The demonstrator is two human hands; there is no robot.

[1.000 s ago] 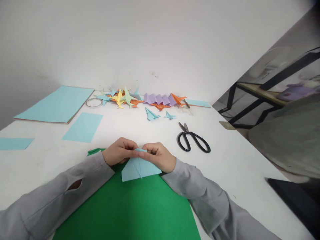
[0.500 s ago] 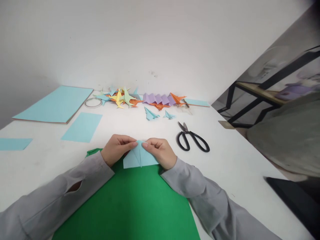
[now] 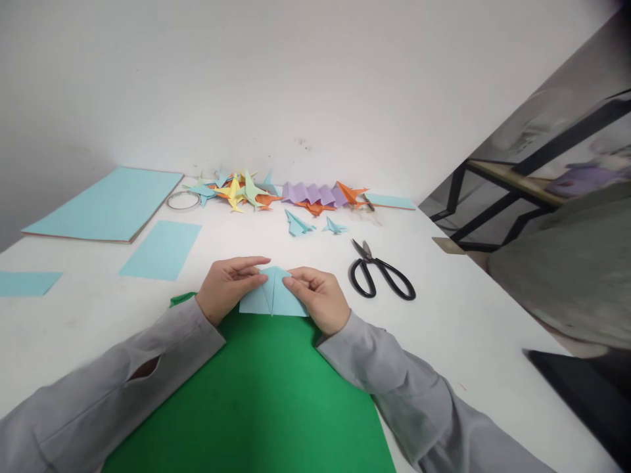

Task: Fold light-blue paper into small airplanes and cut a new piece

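A light blue folded paper (image 3: 273,292) is held up between my two hands, above the far edge of a green mat (image 3: 256,394). Its top comes to a blunt point, and creases run down its middle. My left hand (image 3: 229,286) pinches the upper left edge with the thumb in front; the index finger stretches out behind the top. With its thumb on the front, my right hand (image 3: 320,295) grips the upper right edge. The fingers behind the paper are partly hidden.
Black-handled scissors (image 3: 379,272) lie partly spread at right. Behind are two small blue paper planes (image 3: 298,225), a pile of folded paper figures (image 3: 241,190) and a roll of tape (image 3: 183,201). Blue sheets (image 3: 162,249) and a paper stack (image 3: 108,203) lie at left.
The folded paper has risen slightly and shifted a little left. My hands have moved apart along its top, and my left index finger has straightened out.
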